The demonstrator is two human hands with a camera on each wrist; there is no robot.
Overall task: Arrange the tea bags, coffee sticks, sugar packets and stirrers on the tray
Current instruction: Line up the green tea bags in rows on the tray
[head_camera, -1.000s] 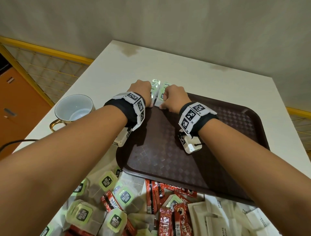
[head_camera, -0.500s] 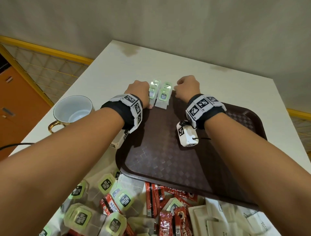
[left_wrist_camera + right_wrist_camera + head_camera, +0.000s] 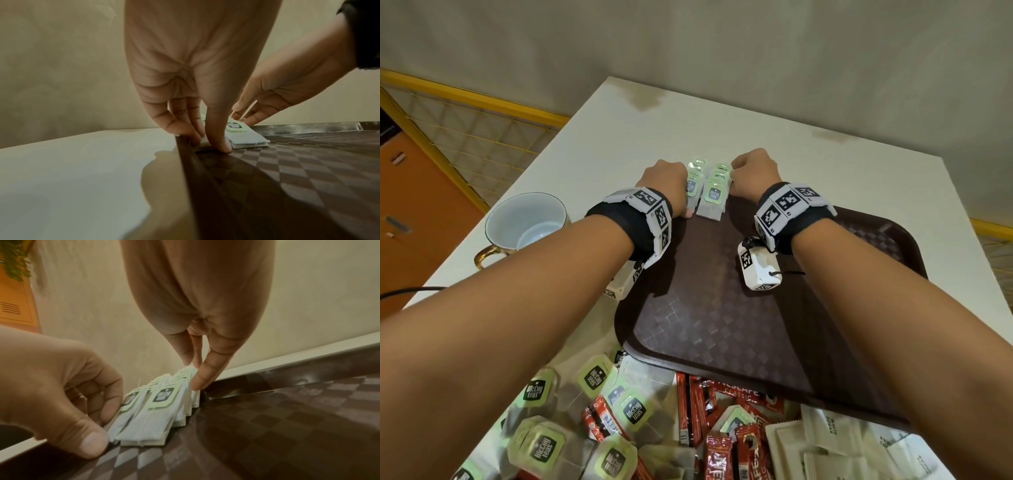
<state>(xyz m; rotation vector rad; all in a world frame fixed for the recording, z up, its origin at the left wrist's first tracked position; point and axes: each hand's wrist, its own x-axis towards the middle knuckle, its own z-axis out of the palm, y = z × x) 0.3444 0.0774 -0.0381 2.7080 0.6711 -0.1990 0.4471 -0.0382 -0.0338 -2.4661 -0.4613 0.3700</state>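
Two rows of tea bags (image 3: 711,192) lie side by side in the far left corner of the brown tray (image 3: 876,342), overlapped like shingles, green tags up. The tray sits on a white desk (image 3: 791,137).

Left hand (image 3: 664,186) at the left flank of the rows. Left wrist view: fingers (image 3: 218,139) point down, tips on the tray floor against the edge of the left row; thumb and fingers bracket that row's near end, lightly curled round it. The fingers press against the bags and lift none.

Right hand (image 3: 753,173) at the right flank, toward the far end. Right wrist view: fingers (image 3: 202,378) point down, tips touching the edge of the right row at the tray's far rim. The fingers look nearly straight, pressing against the bags, not wrapped round them.

The rows lie between the two hands, touched on both outer sides.

Near edge of the desk, off the tray: loose heap of tea bags (image 3: 599,377), red coffee sticks (image 3: 715,459), white sugar packets (image 3: 825,442). Stirrers not made out. White cup (image 3: 524,222) with gold handle left of the tray, well apart from the hands.
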